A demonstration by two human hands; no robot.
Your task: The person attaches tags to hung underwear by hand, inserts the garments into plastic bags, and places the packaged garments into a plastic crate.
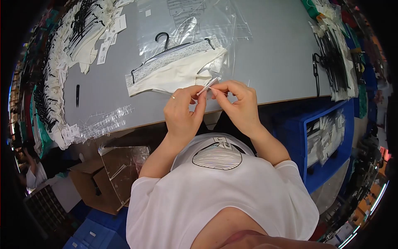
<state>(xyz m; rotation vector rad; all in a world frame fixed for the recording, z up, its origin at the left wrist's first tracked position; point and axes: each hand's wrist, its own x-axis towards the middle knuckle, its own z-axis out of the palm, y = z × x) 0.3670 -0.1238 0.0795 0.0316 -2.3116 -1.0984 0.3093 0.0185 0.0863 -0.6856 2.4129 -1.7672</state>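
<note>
Cream panties [170,74] with a lace waistband hang on a black hanger [162,41] lying on the table in front of me. Just below their right end, my left hand [182,112] pinches a small white tag [208,86], seen nearly edge-on. My right hand [238,103] has thumb and index finger closed at the tag's other side, close to the left fingertips. Whether the tag is attached to the panties I cannot tell. A clear plastic bag [236,29] lies behind and partly under the hanger.
Many hangered white garments with tags [93,50] are piled on the left. Nearby are a black pen [77,95] and clear plastic fasteners [107,120]. Bagged black hangers [331,58] lie at right, above a blue crate [327,166]. A cardboard box [97,182] stands below left.
</note>
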